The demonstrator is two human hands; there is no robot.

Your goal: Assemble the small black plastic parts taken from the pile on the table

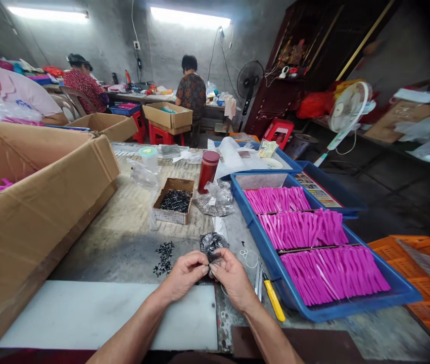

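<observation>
Over the front of the table, my left hand (187, 273) and my right hand (231, 277) meet fingertip to fingertip. Both are closed in a pinch on something small and dark, too small to name. Just behind the fingers sits a black plastic bag (211, 242), crumpled and partly covered by my right hand. Left of my left hand lies a loose pile of small black parts (164, 257). A small cardboard box (175, 202) farther back holds many thin black pieces. A white board (116, 313) lies flat under my left forearm.
On the right, a blue tray (315, 316) holds rows of pink strips (332, 273). Beside it lies a yellow-handled screwdriver (274, 301). A large carton (44, 217) stands at left, a red canister (208, 172) behind. Several people sit farther back.
</observation>
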